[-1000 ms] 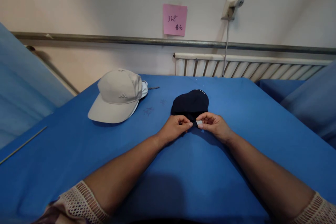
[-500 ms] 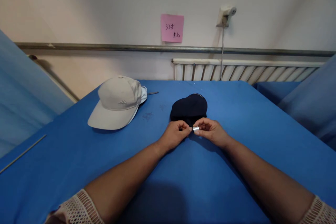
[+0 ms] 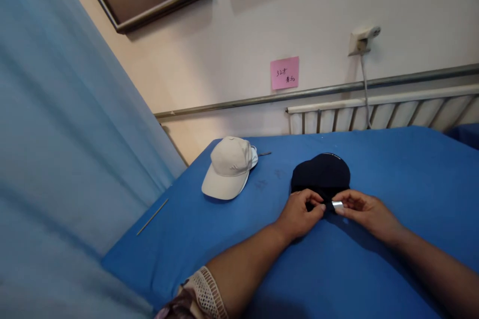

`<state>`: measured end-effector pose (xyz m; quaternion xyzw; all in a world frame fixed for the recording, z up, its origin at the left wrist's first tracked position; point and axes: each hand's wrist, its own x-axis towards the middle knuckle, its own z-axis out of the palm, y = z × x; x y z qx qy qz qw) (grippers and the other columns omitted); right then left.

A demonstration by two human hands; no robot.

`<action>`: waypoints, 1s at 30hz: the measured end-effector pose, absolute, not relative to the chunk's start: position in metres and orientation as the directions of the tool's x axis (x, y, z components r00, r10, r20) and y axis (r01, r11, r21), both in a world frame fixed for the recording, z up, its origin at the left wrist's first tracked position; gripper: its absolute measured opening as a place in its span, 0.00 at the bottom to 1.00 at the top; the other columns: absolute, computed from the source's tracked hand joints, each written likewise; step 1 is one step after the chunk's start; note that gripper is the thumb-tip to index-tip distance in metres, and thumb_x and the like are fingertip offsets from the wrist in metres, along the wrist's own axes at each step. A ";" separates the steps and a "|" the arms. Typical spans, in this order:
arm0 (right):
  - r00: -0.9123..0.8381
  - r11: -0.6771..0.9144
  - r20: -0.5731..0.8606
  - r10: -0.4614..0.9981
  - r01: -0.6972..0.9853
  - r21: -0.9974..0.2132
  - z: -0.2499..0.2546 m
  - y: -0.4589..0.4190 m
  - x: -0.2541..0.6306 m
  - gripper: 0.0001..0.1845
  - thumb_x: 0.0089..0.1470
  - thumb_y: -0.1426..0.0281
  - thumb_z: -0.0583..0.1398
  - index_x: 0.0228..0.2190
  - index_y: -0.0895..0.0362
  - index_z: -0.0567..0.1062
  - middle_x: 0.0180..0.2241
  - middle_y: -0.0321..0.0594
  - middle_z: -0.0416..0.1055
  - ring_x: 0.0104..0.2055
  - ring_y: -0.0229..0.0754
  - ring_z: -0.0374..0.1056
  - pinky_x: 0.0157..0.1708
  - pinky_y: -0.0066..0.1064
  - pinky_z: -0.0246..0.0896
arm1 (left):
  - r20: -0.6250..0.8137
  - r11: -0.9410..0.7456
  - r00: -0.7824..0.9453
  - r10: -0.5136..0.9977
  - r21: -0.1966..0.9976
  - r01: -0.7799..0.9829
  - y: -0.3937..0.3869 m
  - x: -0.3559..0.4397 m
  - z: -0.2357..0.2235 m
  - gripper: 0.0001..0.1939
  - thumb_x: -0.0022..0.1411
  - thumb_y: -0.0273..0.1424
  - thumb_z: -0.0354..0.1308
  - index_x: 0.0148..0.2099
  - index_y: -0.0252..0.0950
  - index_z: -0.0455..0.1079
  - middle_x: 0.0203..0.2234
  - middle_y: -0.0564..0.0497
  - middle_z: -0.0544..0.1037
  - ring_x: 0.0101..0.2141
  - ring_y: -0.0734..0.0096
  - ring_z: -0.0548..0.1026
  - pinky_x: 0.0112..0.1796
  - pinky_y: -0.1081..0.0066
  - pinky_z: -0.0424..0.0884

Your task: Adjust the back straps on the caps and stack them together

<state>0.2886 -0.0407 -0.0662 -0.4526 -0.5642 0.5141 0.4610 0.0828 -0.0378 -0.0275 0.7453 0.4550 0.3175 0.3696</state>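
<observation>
A dark navy cap (image 3: 322, 172) lies on the blue-covered table (image 3: 224, 239), its strap side toward me. My left hand (image 3: 301, 212) is closed, pinching the cap's dark strap between thumb and fingers. Just to its right, my right hand (image 3: 364, 212) is closed on a shiny silver buckle (image 3: 337, 205) at the strap. The strap runs between the two hands, and its end cannot be made out. To the left of the hands sits a beige cap (image 3: 228, 164), its brim turned toward me, with a pale blue item partly hidden behind it.
A thin stick (image 3: 152, 217) lies near the table's left edge, beside a blue curtain (image 3: 75, 134). Along the wall run a metal rail (image 3: 232, 104) and a white radiator (image 3: 377, 104). A pink note (image 3: 285, 74) and a plugged-in socket (image 3: 361, 42) are above.
My view has swung left and tilted, bringing in picture frames and more curtain. More dark strap now shows between my hands, beside the silver buckle.
</observation>
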 end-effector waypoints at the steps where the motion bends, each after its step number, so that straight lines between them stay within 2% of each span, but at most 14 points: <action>1: -0.165 0.061 0.055 0.985 0.035 -0.998 -0.067 -0.040 0.288 0.20 0.39 0.56 0.70 0.32 0.54 0.77 0.29 0.41 0.73 0.32 0.43 0.68 0.32 0.34 0.65 | 0.156 -0.334 0.386 0.909 0.827 0.452 -0.037 0.082 -0.027 0.08 0.58 0.33 0.59 0.39 0.36 0.73 0.32 0.49 0.78 0.34 0.69 0.73 0.38 0.69 0.67; 3: -0.183 0.059 0.054 0.982 0.026 -0.998 -0.067 -0.040 0.287 0.19 0.39 0.56 0.70 0.32 0.53 0.77 0.28 0.40 0.72 0.31 0.42 0.67 0.31 0.34 0.64 | 0.178 -0.358 0.397 0.901 0.820 0.446 -0.036 0.082 -0.029 0.06 0.57 0.32 0.59 0.37 0.37 0.73 0.31 0.50 0.78 0.35 0.68 0.73 0.40 0.68 0.67; 6: -0.224 0.085 0.077 0.971 0.026 -0.996 -0.068 -0.040 0.283 0.16 0.41 0.59 0.69 0.32 0.53 0.76 0.28 0.38 0.72 0.31 0.41 0.66 0.32 0.33 0.63 | 0.160 -0.334 0.407 0.899 0.853 0.401 -0.034 0.086 -0.034 0.05 0.57 0.31 0.59 0.36 0.36 0.72 0.31 0.50 0.77 0.34 0.69 0.73 0.38 0.69 0.67; 11: -0.237 0.132 0.120 0.964 0.035 -0.991 -0.065 -0.038 0.278 0.14 0.42 0.62 0.68 0.32 0.53 0.77 0.28 0.36 0.72 0.31 0.40 0.67 0.33 0.33 0.64 | 0.162 -0.301 0.379 0.911 0.890 0.343 -0.033 0.092 -0.036 0.07 0.57 0.33 0.60 0.36 0.36 0.70 0.31 0.50 0.76 0.32 0.69 0.73 0.36 0.70 0.68; 16: -0.141 0.133 0.129 0.982 0.016 -0.991 -0.064 -0.032 0.281 0.14 0.41 0.62 0.69 0.31 0.53 0.77 0.28 0.36 0.73 0.30 0.40 0.66 0.30 0.32 0.62 | 0.254 -0.425 0.387 0.887 0.777 0.464 -0.030 0.083 -0.025 0.10 0.58 0.33 0.59 0.42 0.38 0.71 0.35 0.48 0.77 0.40 0.63 0.72 0.44 0.63 0.66; 19: -0.121 0.145 0.144 0.982 0.002 -0.989 -0.065 -0.030 0.282 0.14 0.41 0.63 0.69 0.31 0.53 0.76 0.28 0.35 0.73 0.30 0.39 0.66 0.30 0.32 0.62 | 0.291 -0.480 0.406 0.866 0.709 0.516 -0.028 0.079 -0.019 0.08 0.58 0.31 0.58 0.42 0.39 0.72 0.35 0.49 0.77 0.41 0.62 0.71 0.47 0.61 0.64; 23: -0.164 0.157 0.155 0.974 -0.005 -0.988 -0.066 -0.031 0.281 0.14 0.41 0.64 0.69 0.32 0.54 0.76 0.29 0.35 0.72 0.31 0.38 0.66 0.33 0.32 0.62 | 0.293 -0.503 0.435 0.852 0.691 0.520 -0.028 0.081 -0.018 0.05 0.60 0.31 0.56 0.37 0.39 0.73 0.34 0.50 0.76 0.40 0.64 0.71 0.47 0.62 0.63; 30: -0.227 0.206 0.180 0.957 0.098 -0.974 -0.062 -0.034 0.281 0.13 0.44 0.64 0.68 0.33 0.53 0.76 0.30 0.35 0.72 0.30 0.38 0.65 0.31 0.32 0.61 | 0.295 -0.512 0.440 0.848 0.672 0.535 -0.030 0.086 -0.018 0.03 0.58 0.30 0.56 0.34 0.38 0.71 0.30 0.52 0.76 0.37 0.66 0.71 0.44 0.64 0.62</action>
